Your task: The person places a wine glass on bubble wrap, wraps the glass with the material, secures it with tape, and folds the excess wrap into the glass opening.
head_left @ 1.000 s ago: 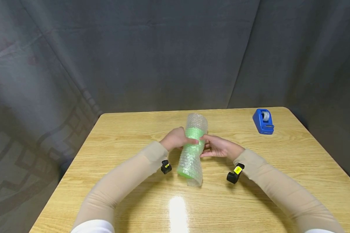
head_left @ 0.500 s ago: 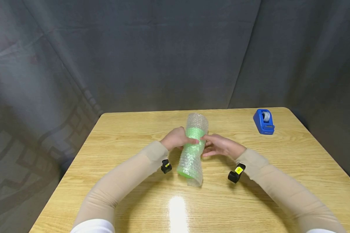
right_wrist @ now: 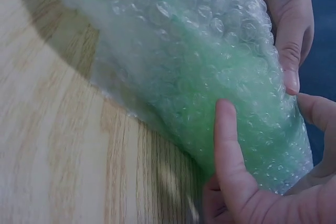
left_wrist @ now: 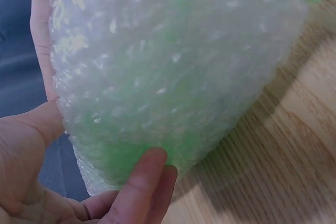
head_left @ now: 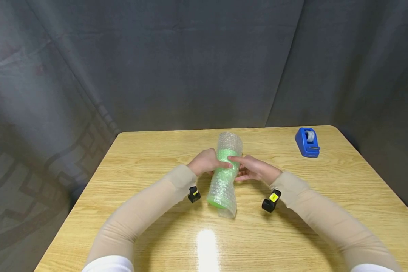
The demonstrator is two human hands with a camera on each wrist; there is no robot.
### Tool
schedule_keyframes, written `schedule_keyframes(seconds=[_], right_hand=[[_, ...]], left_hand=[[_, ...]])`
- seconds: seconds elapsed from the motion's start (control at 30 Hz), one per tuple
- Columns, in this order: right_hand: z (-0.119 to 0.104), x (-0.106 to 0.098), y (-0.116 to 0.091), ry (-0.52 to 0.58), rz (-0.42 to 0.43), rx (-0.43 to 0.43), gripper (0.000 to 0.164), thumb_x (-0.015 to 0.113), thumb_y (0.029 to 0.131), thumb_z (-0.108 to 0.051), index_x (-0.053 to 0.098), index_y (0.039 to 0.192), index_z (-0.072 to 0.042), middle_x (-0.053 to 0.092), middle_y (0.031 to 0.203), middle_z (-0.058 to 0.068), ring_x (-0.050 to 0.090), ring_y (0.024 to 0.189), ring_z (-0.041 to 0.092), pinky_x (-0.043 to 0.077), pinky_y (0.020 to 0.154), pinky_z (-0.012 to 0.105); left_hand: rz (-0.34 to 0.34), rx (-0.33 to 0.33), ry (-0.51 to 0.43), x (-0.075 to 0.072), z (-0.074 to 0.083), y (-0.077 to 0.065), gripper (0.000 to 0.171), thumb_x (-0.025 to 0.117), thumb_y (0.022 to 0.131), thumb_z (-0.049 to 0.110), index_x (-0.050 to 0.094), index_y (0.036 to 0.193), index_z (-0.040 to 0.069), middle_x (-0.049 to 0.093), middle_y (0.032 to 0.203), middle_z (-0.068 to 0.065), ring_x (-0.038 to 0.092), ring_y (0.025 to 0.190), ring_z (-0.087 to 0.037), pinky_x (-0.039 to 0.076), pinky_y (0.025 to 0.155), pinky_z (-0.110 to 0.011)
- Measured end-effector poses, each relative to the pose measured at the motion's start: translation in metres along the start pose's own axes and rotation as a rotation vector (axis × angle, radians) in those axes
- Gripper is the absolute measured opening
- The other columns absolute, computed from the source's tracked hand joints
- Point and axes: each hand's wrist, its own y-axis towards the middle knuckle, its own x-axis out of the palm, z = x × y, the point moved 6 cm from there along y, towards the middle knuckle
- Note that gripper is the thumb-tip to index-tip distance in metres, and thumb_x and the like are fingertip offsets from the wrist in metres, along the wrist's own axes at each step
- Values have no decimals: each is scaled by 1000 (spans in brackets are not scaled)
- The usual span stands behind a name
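A bubble-wrapped bundle (head_left: 225, 185) lies lengthwise on the wooden table, narrowed at its middle. Through the clear bubble wrap (right_wrist: 215, 24) a green object (head_left: 226, 173) shows; its kind cannot be told. From the left side my left hand (head_left: 206, 161) grips the bundle, thumb laid across the top, other fingers against its side. My right hand (head_left: 253, 167) holds the opposite side, its thumb on top close to the left thumb, its fingers (right_wrist: 229, 150) against the wrap. A loose flap of wrap (head_left: 228, 212) sticks out at the near end.
A blue tape dispenser (head_left: 307, 142) with a roll of clear tape stands at the back right of the table (head_left: 149, 151). Dark grey curtains (head_left: 204, 64) hang behind and beside the table. Black cameras are strapped to both wrists.
My right hand first eased slightly right, then came back left, its thumb now farther over the top of the bundle. My left hand and the bundle have stayed in place.
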Motion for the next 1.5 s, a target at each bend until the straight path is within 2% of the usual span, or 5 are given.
schedule_keyframes(seconds=[0.37, 0.57, 0.8, 1.03, 1.5], right_hand=[[2, 0, -1, 22, 24, 1, 43, 52, 98, -36, 45, 117, 2, 57, 87, 6, 58, 75, 12, 59, 76, 27], [3, -1, -1, 31, 47, 7, 46, 51, 98, -35, 41, 121, 3, 51, 94, 9, 59, 77, 14, 59, 75, 27], [4, -2, -1, 42, 47, 7, 53, 51, 98, -34, 35, 129, 6, 51, 98, 11, 61, 77, 15, 59, 75, 27], [5, -2, -1, 39, 44, 6, 57, 50, 99, -34, 31, 134, 7, 49, 102, 12, 61, 80, 16, 59, 77, 28], [3, -2, -2, 44, 31, 0, 58, 49, 99, -33, 30, 135, 8, 48, 104, 13, 60, 81, 16, 59, 77, 28]], left_hand=[[-44, 26, 12, 2, -4, 1, 78, 74, 83, 46, 39, 132, -4, 57, 108, -12, 61, 88, -21, 58, 79, -42], [-206, 34, -208, 1, -15, 8, 54, 64, 92, 42, 43, 118, -1, 55, 101, -11, 62, 84, -19, 59, 78, -38], [-213, -74, -451, 0, -34, 14, 31, 68, 92, 22, 43, 98, 5, 58, 88, -8, 62, 75, -17, 59, 76, -33], [-251, -88, -450, 7, -35, 13, 39, 64, 94, 28, 64, 109, -8, 68, 90, -6, 65, 81, -14, 57, 85, -33], [-228, -81, -454, 9, -39, 14, 46, 63, 94, 33, 61, 118, -5, 69, 98, -9, 66, 84, -16, 58, 83, -33]])
